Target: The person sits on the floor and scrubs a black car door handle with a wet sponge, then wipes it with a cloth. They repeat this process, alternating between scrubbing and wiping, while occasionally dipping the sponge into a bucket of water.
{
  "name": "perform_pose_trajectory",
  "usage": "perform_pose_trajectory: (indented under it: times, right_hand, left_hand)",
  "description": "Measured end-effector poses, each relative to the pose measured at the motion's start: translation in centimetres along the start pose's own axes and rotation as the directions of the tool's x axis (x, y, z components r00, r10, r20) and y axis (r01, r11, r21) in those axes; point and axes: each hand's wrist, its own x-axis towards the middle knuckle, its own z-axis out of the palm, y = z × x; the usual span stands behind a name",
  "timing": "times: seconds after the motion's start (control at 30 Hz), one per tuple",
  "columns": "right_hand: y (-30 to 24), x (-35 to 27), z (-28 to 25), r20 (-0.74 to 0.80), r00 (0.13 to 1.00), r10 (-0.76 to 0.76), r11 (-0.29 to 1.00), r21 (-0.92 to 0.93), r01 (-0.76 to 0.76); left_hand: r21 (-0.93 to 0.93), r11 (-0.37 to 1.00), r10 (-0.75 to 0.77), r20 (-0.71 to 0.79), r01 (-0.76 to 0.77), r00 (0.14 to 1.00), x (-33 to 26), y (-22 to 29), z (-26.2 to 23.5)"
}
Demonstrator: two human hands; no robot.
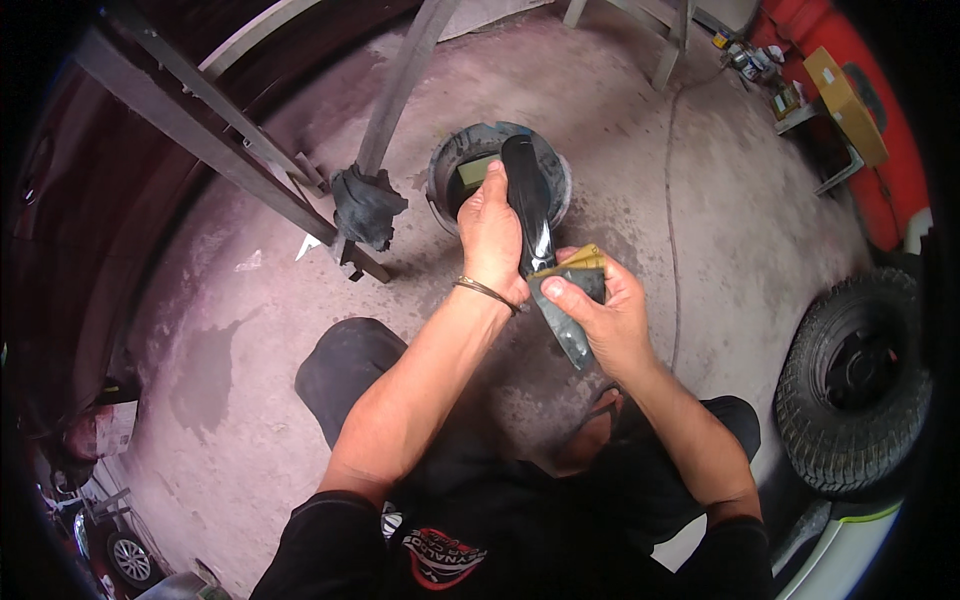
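A long, glossy black curved piece (pixel 526 185), its exact kind unclear, is gripped in my left hand (pixel 489 235), thumb up along its side. It tilts over a dark bucket (pixel 566 190) on the floor. Between the thumb and fingers of my right hand (pixel 622 318) is a folded sheet of sandpaper (pixel 584 258), yellow-brown on one face and dark grey on the other. The sandpaper meets the lower end of the black piece, close to the heel of my left hand. Behind my left thumb, a greenish-yellow block (pixel 478 172) shows inside the bucket.
Left of the bucket, a dark rag (pixel 366 207) hangs on a metal stand (pixel 215 150). A thick-treaded tyre (pixel 855 380) lies at the right. Farther back are a cardboard box (pixel 845 105) and a red panel (pixel 880 50). A cable (pixel 671 200) runs along the stained concrete floor (pixel 270 330).
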Motion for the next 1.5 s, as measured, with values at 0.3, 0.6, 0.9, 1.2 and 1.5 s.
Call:
perform_pose_trajectory:
  times: [0.3, 0.6, 0.9, 1.2, 1.5]
  right_hand:
    - [-0.3, 3.3, 0.0, -0.040, 0.994, 0.099, 0.993, -0.058, -0.101]
    - [-0.9, 1.9, -1.3, 0.196, 0.964, 0.178, 0.983, 0.006, -0.183]
    - [-0.5, 4.6, -1.4, -0.054, 0.996, 0.074, 0.996, -0.043, -0.077]
    - [1.5, 5.4, -2.1, -0.199, 0.980, -0.020, 0.990, -0.141, -0.009]
    - [2.5, 13.3, -8.8, -0.269, 0.963, 0.034, 0.982, -0.170, -0.082]
  left_hand:
    - [-0.011, 0.994, 0.107, -0.021, -0.107, 0.994, -0.6, -1.8, 0.4]
    - [0.016, 0.978, 0.208, 0.058, -0.210, 0.976, 0.3, 0.7, 0.1]
    - [0.102, 0.975, 0.194, 0.045, -0.198, 0.980, -1.1, -3.1, 0.8]
    - [0.204, 0.975, 0.060, 0.133, -0.086, 0.989, -2.4, -3.6, -0.2]
    - [0.062, 0.998, 0.010, 0.001, -0.010, 1.000, -0.4, 2.3, -2.1]
